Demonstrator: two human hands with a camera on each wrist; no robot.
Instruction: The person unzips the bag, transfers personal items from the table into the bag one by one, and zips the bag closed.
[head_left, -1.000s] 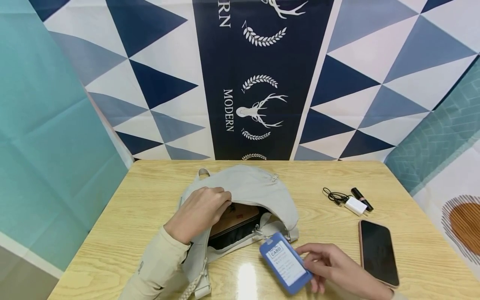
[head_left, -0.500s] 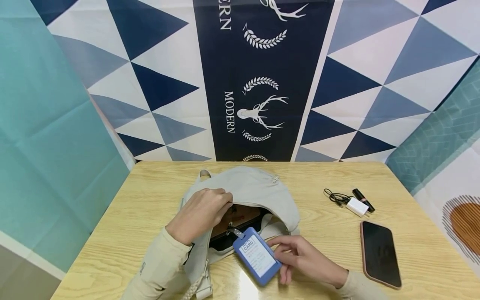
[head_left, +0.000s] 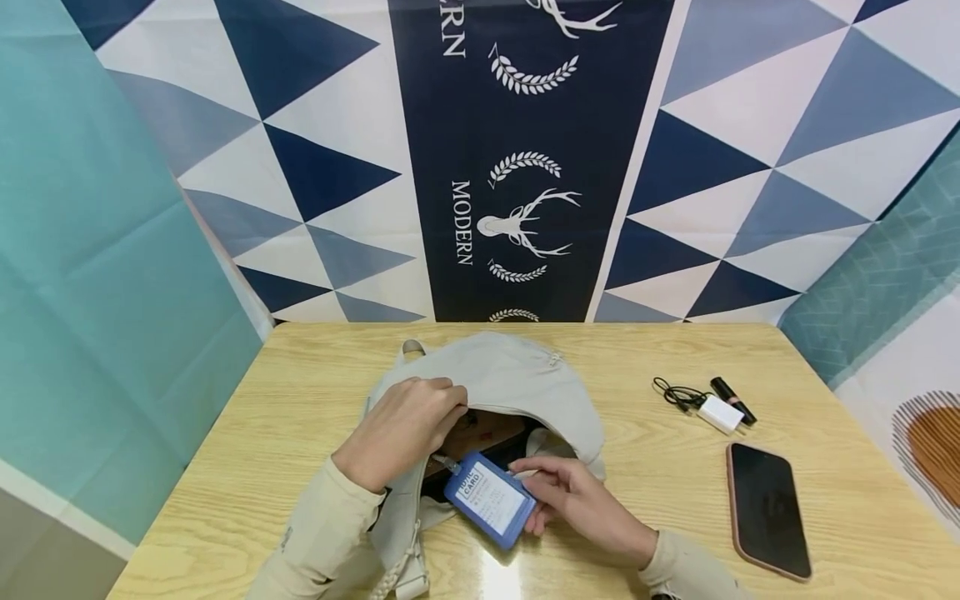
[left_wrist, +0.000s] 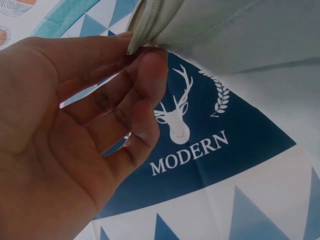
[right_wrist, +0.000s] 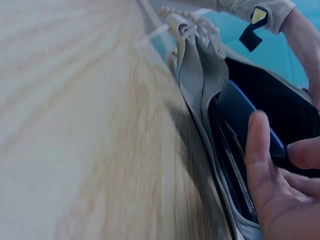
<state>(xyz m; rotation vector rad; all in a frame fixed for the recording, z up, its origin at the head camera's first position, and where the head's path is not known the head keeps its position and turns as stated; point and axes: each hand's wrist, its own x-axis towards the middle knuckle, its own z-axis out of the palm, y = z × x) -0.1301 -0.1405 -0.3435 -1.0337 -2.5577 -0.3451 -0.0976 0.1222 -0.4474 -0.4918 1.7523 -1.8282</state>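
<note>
i judge the step as slipping the blue card holder (head_left: 489,499) into the bag (head_left: 510,379); it sits at the bag's mouth, half over the near lip. my right hand (head_left: 581,504) pinches its edge, my left hand (head_left: 401,429) grips the upper flap, lifting it. next i'd need to tilt the holder under that flap, past the zipper (right_wrist: 235,172). right of the bag lie a phone (head_left: 767,508), charger (head_left: 718,412) and lipstick (head_left: 733,400), well apart, with bare table (head_left: 285,392) to its left.
</note>
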